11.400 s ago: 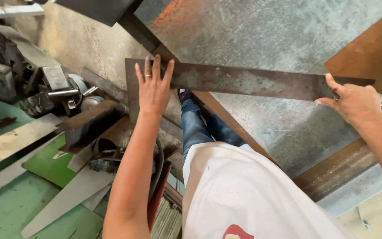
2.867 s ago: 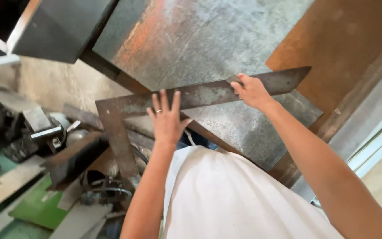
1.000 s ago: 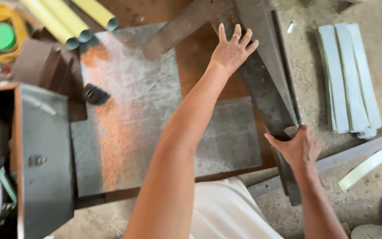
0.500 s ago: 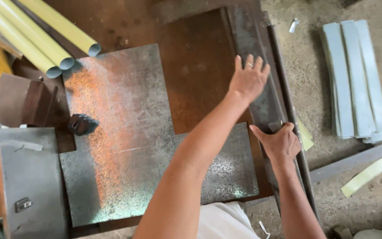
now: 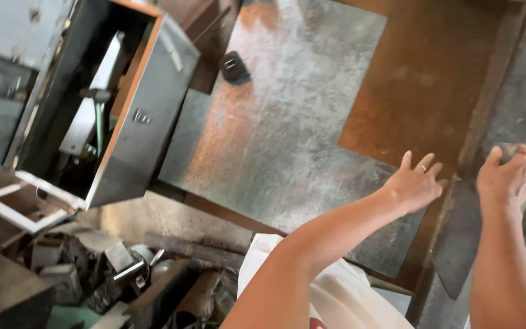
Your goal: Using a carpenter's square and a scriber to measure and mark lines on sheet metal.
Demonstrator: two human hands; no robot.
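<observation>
Head view: the left hand (image 5: 418, 181), fingers spread, presses flat on the galvanised sheet (image 5: 287, 128). Just beside it, the right hand (image 5: 509, 176) curls around the rusty steel square (image 5: 488, 152), seemingly gripping. Likely heavy, stiff, rough-edged; best held mid-blade.

No packages, labels, signs or screens show here; only bare metal sheets, rusty plate and an open grey metal box without any visible sticker or print.

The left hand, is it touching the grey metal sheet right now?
Touching. The head view shows the left hand pressed flat, fingers spread, on the grey metal sheet near its edge, with no gap beneath the palm.
</observation>
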